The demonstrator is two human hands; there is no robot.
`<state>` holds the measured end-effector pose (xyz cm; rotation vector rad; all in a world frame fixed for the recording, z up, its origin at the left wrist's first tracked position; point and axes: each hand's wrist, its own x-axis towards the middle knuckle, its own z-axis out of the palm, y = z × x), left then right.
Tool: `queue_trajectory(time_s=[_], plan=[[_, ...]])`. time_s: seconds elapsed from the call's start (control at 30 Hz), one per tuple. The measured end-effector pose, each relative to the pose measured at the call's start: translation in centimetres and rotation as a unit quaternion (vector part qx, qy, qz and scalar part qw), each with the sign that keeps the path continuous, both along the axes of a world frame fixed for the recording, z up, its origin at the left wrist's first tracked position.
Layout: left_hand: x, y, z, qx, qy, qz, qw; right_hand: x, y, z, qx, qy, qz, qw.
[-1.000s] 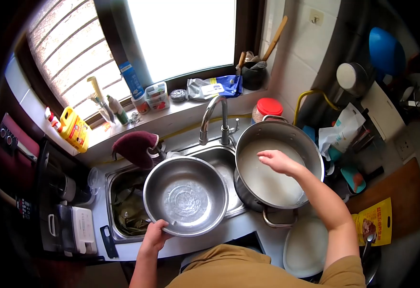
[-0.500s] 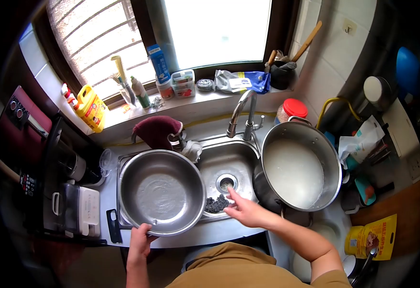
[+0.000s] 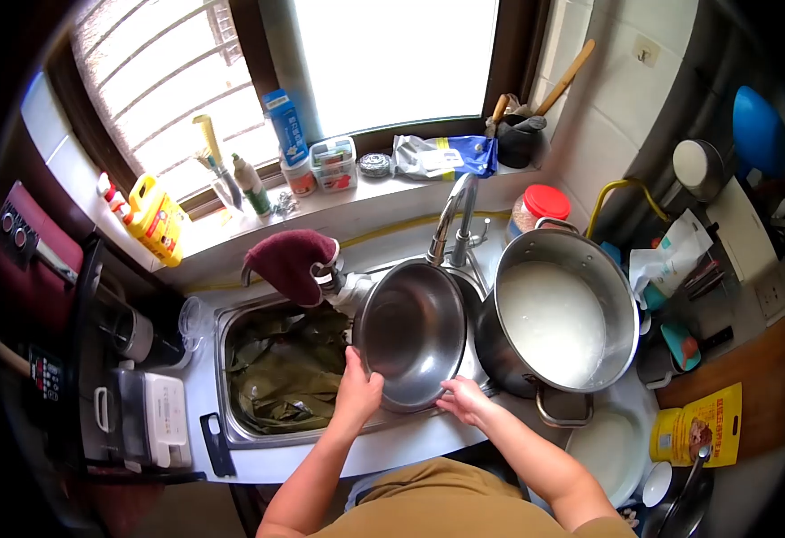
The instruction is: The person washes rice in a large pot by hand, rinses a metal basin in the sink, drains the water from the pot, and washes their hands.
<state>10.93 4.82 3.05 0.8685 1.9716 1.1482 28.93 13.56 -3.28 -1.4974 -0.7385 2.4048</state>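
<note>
A wide steel basin (image 3: 410, 327) is tilted over the right sink bowl, below the faucet (image 3: 453, 220). My left hand (image 3: 359, 390) grips its lower left rim, and my right hand (image 3: 466, 401) has its fingers closed on the lower right rim. To the right stands a large steel pot (image 3: 554, 323) holding cloudy white liquid. Large dark green leaves (image 3: 289, 372) lie in the left sink bowl. The basin hides most of the right bowl, drain included.
A red-lidded jar (image 3: 540, 206) stands behind the pot. A maroon cloth (image 3: 294, 264) hangs behind the sink. At the right are a yellow packet (image 3: 711, 426) and a wooden board (image 3: 769, 386). Bottles and a yellow jug (image 3: 156, 220) line the windowsill.
The basin has moved right, from over the left bowl to the right bowl, uncovering the leaves. My right hand, earlier over the pot and then the right bowl, has taken hold of the rim.
</note>
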Motion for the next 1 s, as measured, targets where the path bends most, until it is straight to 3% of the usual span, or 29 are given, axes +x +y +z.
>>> queue_trajectory(time_s=[0.13,0.33,0.4,0.47,0.53,0.6,0.63,0.73,0.83,0.9,0.97,1.0], plan=[[0.4,2.9,-1.4,-0.033,0.120,-0.055,0.991,0.1,-0.5,1.1,0.036,-0.104,-0.054,0.993],[0.4,4.7,-6.3,-0.048,0.118,-0.077,0.989,1.3,-1.2,1.4,0.031,-0.041,-0.044,0.998],[0.3,5.0,-6.5,-0.137,0.059,-0.052,0.987,1.4,-1.6,1.9,0.079,-0.054,-0.005,0.995],[-0.6,5.4,-11.2,-0.132,-0.006,-0.022,0.991,1.5,-1.9,2.3,0.091,-0.064,-0.009,0.994],[-1.0,5.8,-12.5,-0.126,-0.072,0.008,0.989,1.6,-2.1,3.3,0.122,-0.053,0.001,0.991],[-1.0,6.1,-11.3,-0.089,-0.224,0.086,0.967,1.7,-2.2,4.1,0.131,-0.053,0.001,0.990],[-1.5,6.1,-15.0,-0.083,-0.197,0.091,0.973,1.7,-2.3,4.5,0.140,-0.050,0.004,0.989],[-1.3,6.5,-14.9,-0.159,-0.236,0.150,0.947,1.8,-2.4,6.6,0.161,-0.031,0.006,0.986],[-1.1,6.9,-17.3,-0.163,-0.275,0.217,0.922,2.2,-2.5,8.9,0.205,-0.001,-0.003,0.979],[-2.1,7.2,-23.5,-0.150,-0.262,0.234,0.924,2.7,-2.2,10.7,0.233,0.034,0.004,0.972],[-2.2,7.1,-23.4,-0.149,-0.269,0.250,0.918,3.5,-1.7,13.2,0.266,0.082,0.016,0.960],[-2.2,7.3,-19.8,-0.159,-0.289,0.250,0.911,4.0,-1.3,14.4,0.285,0.091,0.014,0.954]])
